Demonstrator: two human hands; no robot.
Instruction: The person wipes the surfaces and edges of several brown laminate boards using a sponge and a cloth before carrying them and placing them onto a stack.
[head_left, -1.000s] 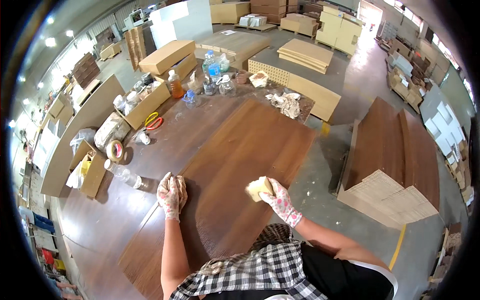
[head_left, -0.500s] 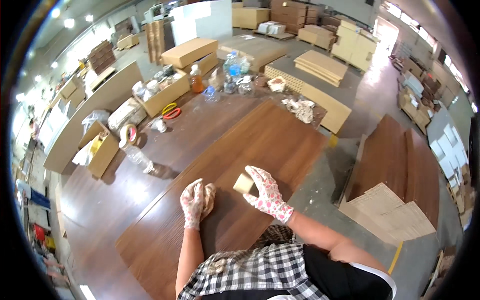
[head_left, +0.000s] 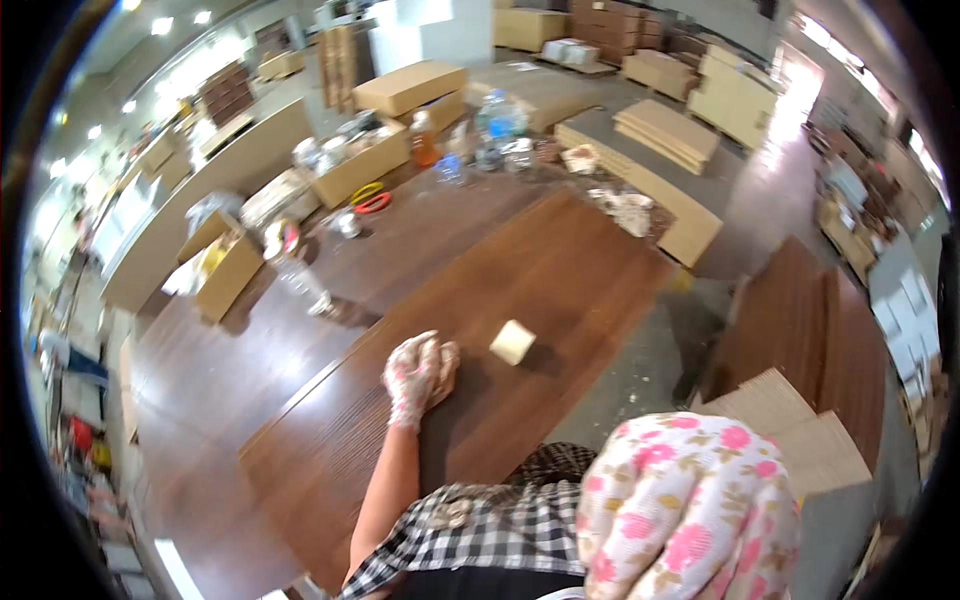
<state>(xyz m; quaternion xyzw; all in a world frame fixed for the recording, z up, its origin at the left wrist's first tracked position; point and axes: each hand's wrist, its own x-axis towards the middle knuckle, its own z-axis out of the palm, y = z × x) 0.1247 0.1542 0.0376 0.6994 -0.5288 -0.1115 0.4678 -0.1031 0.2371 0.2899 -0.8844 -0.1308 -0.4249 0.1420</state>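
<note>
My left hand (head_left: 420,378), in a white glove with a pink pattern, rests closed on the brown wood-grain panel (head_left: 560,260). A brownish, crumpled-looking patch shows at its inner side; I cannot make out what it holds. To its right a small pale-yellow block (head_left: 513,342) lies alone on the panel, touched by neither hand. Large and close at the lower right is my right hand (head_left: 690,510), lifted off the panel in a flower-print glove. Its fingers are bent and close together, their tips hidden, so anything in them is out of sight.
A clear bottle (head_left: 298,280) lies left of the panel. Behind are red-and-yellow scissors (head_left: 372,198), an open carton (head_left: 362,172), an orange-liquid bottle (head_left: 424,142) and a crumpled rag (head_left: 622,210). Brown boards (head_left: 780,320) are stacked at the right.
My right hand has left the pale block and come up close at the lower right. The block stays on the panel. My left hand stays closed; the whole view has shifted slightly.
</note>
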